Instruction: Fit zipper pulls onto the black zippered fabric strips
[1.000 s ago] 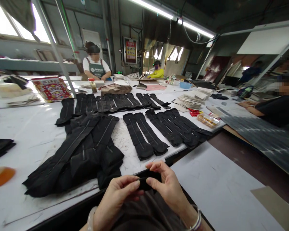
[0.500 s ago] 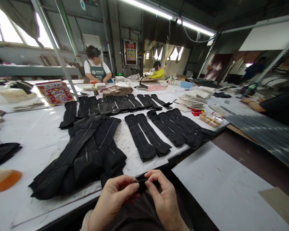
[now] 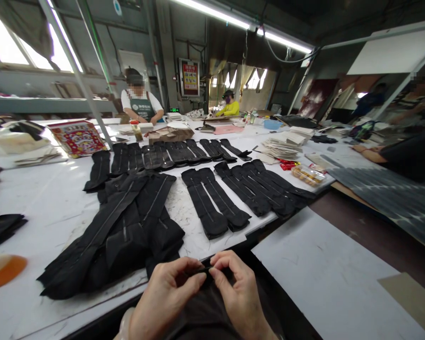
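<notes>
My left hand (image 3: 165, 300) and my right hand (image 3: 235, 295) meet at the near edge of the white table (image 3: 56, 208), both pinching a small black fabric piece (image 3: 202, 272) between thumbs and fingers. Dark cloth (image 3: 201, 316) lies under them in my lap. Just beyond, a heap of black zippered fabric pieces (image 3: 122, 231) lies on the table. More black pieces (image 3: 216, 203) lie side by side to its right, and another row (image 3: 163, 153) lies farther back.
A white board (image 3: 326, 278) lies to my right, lower than the table. Stacked papers (image 3: 281, 144), a snack packet (image 3: 306, 174) and a red printed box (image 3: 77, 137) sit farther off. An orange object (image 3: 2, 270) is at the left. Other people work at the far and right sides.
My hands have drawn closer to me and tightened their pinch on the black piece, which shows less now. The view shifted slightly.
</notes>
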